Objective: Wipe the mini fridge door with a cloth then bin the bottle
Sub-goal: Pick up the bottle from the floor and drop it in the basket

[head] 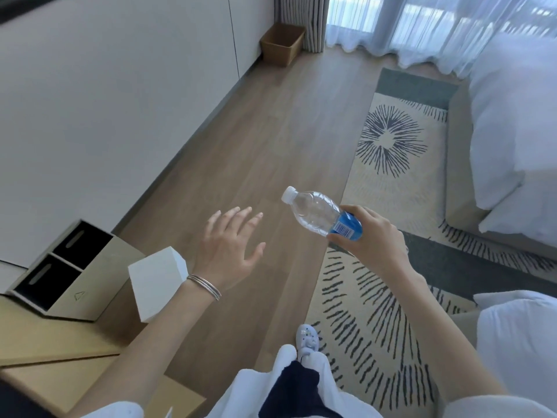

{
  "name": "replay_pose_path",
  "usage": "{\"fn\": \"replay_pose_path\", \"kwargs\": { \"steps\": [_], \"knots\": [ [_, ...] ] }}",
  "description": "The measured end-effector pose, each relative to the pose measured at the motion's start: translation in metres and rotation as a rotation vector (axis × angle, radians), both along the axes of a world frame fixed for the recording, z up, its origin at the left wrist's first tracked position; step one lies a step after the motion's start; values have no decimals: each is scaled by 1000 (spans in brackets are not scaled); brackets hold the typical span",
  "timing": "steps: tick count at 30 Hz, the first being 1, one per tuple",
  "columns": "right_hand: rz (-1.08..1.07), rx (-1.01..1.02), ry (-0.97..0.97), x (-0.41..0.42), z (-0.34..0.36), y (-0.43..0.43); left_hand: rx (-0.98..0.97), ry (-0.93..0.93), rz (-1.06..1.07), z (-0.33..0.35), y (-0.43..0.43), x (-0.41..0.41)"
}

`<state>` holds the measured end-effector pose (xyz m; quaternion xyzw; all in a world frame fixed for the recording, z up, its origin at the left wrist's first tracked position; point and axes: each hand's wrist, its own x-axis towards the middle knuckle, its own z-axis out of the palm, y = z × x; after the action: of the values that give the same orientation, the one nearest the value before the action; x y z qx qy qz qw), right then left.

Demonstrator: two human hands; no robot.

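My right hand (372,241) grips a clear plastic bottle (313,211) around its blue label, held tilted with the white cap pointing up and left above the wooden floor. My left hand (232,248) hovers open to the left of the bottle, fingers spread, holding nothing; thin bangles circle its wrist. A beige two-slot bin (90,285) with dark openings stands at the lower left by the wall. A brown wastebasket (281,45) sits far ahead by the curtain. Neither the mini fridge nor a cloth is in view.
A white box-shaped object (156,274) stands beside the two-slot bin. A patterned rug (388,164) covers the floor to the right, with a bed (512,131) beyond it. A wooden surface (45,351) lies at the lower left. White wall panels run along the left.
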<state>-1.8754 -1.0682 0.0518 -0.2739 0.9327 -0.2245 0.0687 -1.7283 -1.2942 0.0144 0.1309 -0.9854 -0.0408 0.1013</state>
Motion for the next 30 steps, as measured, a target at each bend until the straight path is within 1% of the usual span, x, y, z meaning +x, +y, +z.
{"fn": "replay_pose_path", "kwargs": {
  "steps": [7, 15, 23, 30],
  "knots": [
    [79, 11, 23, -90, 9, -1, -14, 65, 63, 6, 10, -79],
    [85, 16, 11, -152, 7, 2, 14, 69, 78, 0, 20, -132],
    [61, 30, -18, -204, -9, -28, 5, 73, 65, -7, -16, -187],
    [72, 46, -8, -267, -4, -88, 1, 68, 79, -7, -79, -249]
  ]
}}
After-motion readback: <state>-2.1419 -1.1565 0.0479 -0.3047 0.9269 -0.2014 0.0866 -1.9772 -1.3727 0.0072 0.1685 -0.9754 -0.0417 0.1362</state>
